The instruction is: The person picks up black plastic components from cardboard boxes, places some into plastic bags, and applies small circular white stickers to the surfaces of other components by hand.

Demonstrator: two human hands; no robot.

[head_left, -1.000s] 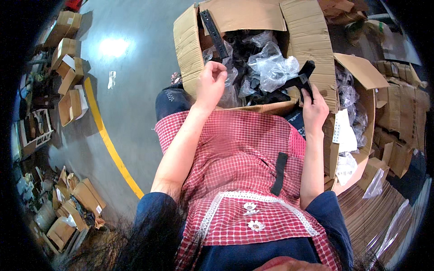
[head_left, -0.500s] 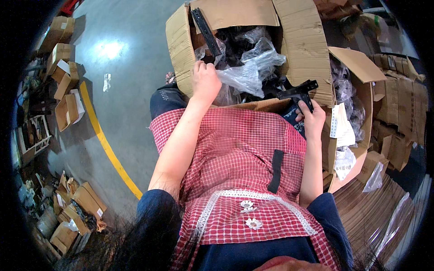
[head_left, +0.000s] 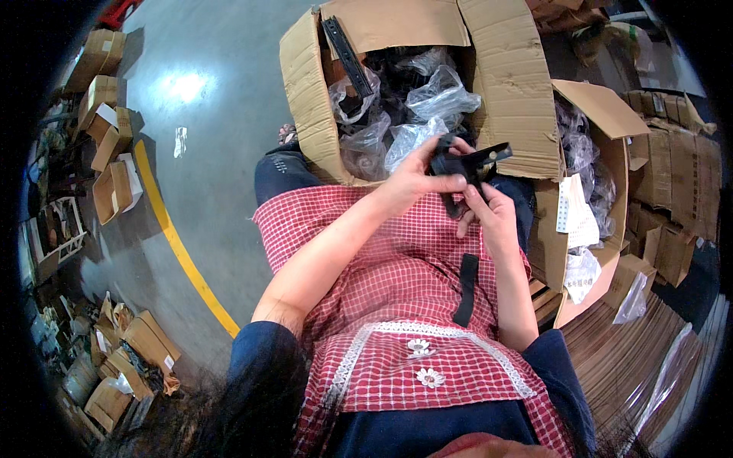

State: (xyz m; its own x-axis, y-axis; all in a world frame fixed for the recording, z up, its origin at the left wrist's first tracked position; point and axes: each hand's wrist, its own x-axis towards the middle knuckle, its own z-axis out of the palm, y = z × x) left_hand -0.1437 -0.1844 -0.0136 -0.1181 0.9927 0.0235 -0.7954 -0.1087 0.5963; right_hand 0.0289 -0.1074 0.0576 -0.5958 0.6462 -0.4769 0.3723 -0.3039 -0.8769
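Observation:
Both hands hold a black T-shaped bracket (head_left: pixel 458 164) above my lap, at the near edge of the open cardboard box (head_left: pixel 527 99). My left hand (head_left: pixel 416 179) grips its left side, with the thumb across the front. From below, my right hand (head_left: pixel 489 214) closes its fingers on the lower part. Clear plastic bags (head_left: pixel 435 103) with dark pieces fill the box. A long black slotted bar (head_left: pixel 347 57) leans at the box's left inner wall.
On the right stands another open carton (head_left: pixel 603 114) with plastic-wrapped pieces and a white paper sheet. Flattened cardboard (head_left: pixel 618 366) is stacked below it. A yellow line (head_left: pixel 179 244) crosses the floor, and small boxes (head_left: pixel 114 183) lie at the far left.
My left hand has let go of the plastic bag and moved right onto the bracket. The right hand has brought the bracket left and nearer to me. The bag has dropped back into the box.

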